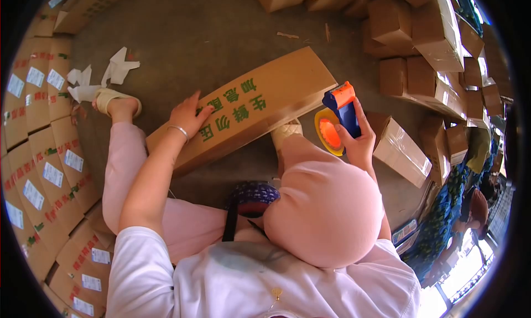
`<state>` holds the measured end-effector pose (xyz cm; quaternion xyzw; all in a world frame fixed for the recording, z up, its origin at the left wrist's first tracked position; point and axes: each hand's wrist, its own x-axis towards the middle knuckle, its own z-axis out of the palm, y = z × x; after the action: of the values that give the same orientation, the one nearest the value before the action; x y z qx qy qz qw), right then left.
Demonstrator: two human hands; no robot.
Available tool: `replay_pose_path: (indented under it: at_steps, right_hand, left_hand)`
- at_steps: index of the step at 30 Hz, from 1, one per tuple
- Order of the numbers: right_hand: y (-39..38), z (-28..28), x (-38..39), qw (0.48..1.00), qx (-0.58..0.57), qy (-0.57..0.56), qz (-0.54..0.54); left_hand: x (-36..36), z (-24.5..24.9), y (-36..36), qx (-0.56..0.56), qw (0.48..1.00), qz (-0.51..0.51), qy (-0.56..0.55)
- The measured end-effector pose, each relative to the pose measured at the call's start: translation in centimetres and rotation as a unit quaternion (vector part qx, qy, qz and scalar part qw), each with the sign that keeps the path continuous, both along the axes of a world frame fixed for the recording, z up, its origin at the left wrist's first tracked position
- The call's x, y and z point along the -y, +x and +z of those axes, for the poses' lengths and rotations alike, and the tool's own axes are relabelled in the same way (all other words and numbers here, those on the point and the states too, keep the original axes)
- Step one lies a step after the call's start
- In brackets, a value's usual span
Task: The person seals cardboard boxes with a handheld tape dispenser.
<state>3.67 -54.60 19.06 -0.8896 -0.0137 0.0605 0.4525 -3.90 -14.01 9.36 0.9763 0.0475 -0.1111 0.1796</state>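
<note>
A long cardboard box (pixel 238 108) with green printed characters lies slantwise on the floor between my feet. Flat on its top, toward the left end, rests my left hand (pixel 191 116), fingers spread, a bracelet round the wrist. My right hand (pixel 360 135) is wrapped round a blue and orange tape dispenser (pixel 345 114), held at the box's right end. The dispenser's front overlaps the box's corner in this view. A yellow-rimmed roll with an orange hub (pixel 330 133) sits on the dispenser's side.
Labelled cartons (pixel 41 174) are stacked along the left. More brown boxes (pixel 437 36) pile up at the right, and a single carton (pixel 401 152) stands near my right arm. Torn white paper (pixel 119 66) lies by my left foot. Cardboard scraps (pixel 287 35) lie on the floor ahead.
</note>
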Motion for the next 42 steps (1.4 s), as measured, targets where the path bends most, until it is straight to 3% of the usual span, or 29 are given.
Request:
replay_pose_path:
  at_steps: [2, 4, 9, 11, 14, 15, 16, 17, 19, 21, 25, 29, 31, 32, 34, 35, 37, 38, 42]
  right_hand:
    - [0.2, -0.9, -0.3, 1.000, 0.000, -0.004, -0.004]
    - [0.6, -1.0, -1.3, 0.999, 0.000, -0.051, 0.007]
    - [2.1, -2.2, -3.8, 0.997, -0.001, -0.079, 0.016]
    - [2.4, -2.1, -4.3, 0.994, 0.044, -0.076, 0.066]
    - [2.5, -0.8, -3.9, 0.978, 0.122, -0.068, 0.153]
    - [2.6, -0.2, -3.9, 0.977, 0.121, -0.069, 0.159]
    - [2.7, 0.5, -4.0, 0.965, 0.160, -0.047, 0.200]
    - [2.9, 1.0, -3.9, 0.950, 0.198, -0.026, 0.239]
    - [3.3, 1.9, -3.7, 0.938, 0.212, -0.036, 0.272]
    - [3.6, 2.6, -3.9, 0.925, 0.228, -0.039, 0.300]
    - [3.8, 2.6, -4.5, 0.921, 0.237, -0.073, 0.299]
    - [3.7, 2.8, -5.5, 0.927, 0.214, -0.081, 0.298]
    - [3.7, 2.9, -5.8, 0.928, 0.205, -0.085, 0.299]
    - [3.7, 3.0, -6.1, 0.929, 0.196, -0.089, 0.300]
    - [3.5, 3.5, -6.8, 0.929, 0.177, -0.126, 0.298]
    - [3.3, 3.8, -7.3, 0.928, 0.157, -0.161, 0.297]
    - [3.1, 4.7, -8.3, 0.927, 0.129, -0.197, 0.291]
    - [2.8, 5.0, -8.4, 0.925, 0.099, -0.236, 0.281]
    - [1.4, 4.8, -6.3, 0.922, 0.065, -0.287, 0.253]
  left_hand:
    - [-0.2, -0.4, -0.5, -0.083, 0.993, 0.064, -0.045]
    - [1.9, 1.7, -1.7, -0.123, 0.987, 0.102, 0.025]
    - [4.1, -0.1, -8.0, -0.106, 0.975, 0.195, 0.009]
    - [4.5, -0.5, -8.6, -0.098, 0.970, 0.222, -0.004]
    - [5.9, 0.9, -5.0, 0.111, 0.983, 0.114, -0.096]
    - [7.1, 2.4, -2.7, 0.110, 0.966, 0.124, -0.198]
    - [8.4, 3.9, -0.3, 0.108, 0.939, 0.136, -0.297]
    - [9.7, 5.4, 1.8, 0.032, 0.871, 0.161, -0.463]
    - [12.1, 8.3, 5.4, -0.127, 0.648, 0.217, -0.718]
    - [13.5, 8.9, 7.2, -0.197, 0.543, 0.187, -0.795]
    - [14.6, 7.1, 8.0, -0.156, 0.503, 0.184, -0.830]
    - [12.5, 5.5, 7.9, -0.193, 0.487, 0.189, -0.831]
    - [11.7, 5.7, 8.2, -0.258, 0.424, 0.192, -0.846]
    - [11.9, 6.1, 8.4, -0.258, 0.422, 0.192, -0.847]
    - [12.3, 7.4, 8.9, -0.143, 0.601, 0.237, -0.750]
    - [12.2, 6.6, 9.0, -0.141, 0.600, 0.239, -0.750]
    - [11.1, 5.2, 10.1, -0.022, 0.808, 0.212, -0.550]
    - [9.6, 5.5, 10.7, -0.030, 0.848, 0.192, -0.493]
    - [3.4, 0.9, 14.2, 0.094, 0.905, 0.185, -0.371]
